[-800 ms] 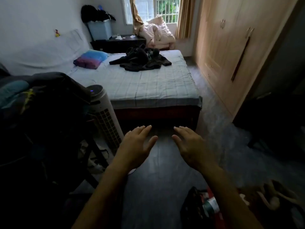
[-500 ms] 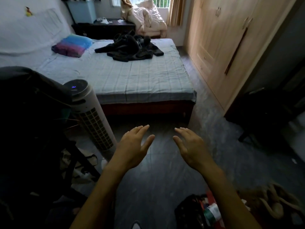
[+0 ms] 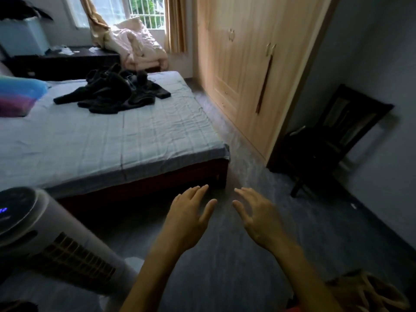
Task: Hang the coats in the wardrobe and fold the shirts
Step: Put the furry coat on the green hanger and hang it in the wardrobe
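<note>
Dim bedroom, dark grey floor (image 3: 225,266) underfoot, daylight from a barred window (image 3: 139,12) at the far end. To the left, a wide bed (image 3: 112,143) under a pale checked sheet, its near corner just beyond the fingertips. On the far half of the sheet, a heap of dark clothes (image 3: 112,93), well apart from both hands, beside a blue and purple pillow (image 3: 18,97) at the left edge. Along the right wall, a light wooden wardrobe (image 3: 243,64), doors closed. Between the bed's right edge and the wardrobe, a bare lane of floor running toward the window. Past the wardrobe's near end, a dark chair (image 3: 333,131) against the wall. At lower left, a white tower fan (image 3: 56,244), close beside the left forearm. Out in front, above open floor, left hand (image 3: 189,219) and right hand (image 3: 258,217), palms down, fingers spread and only lightly bent, holding nothing, a small gap between the thumbs.
</note>
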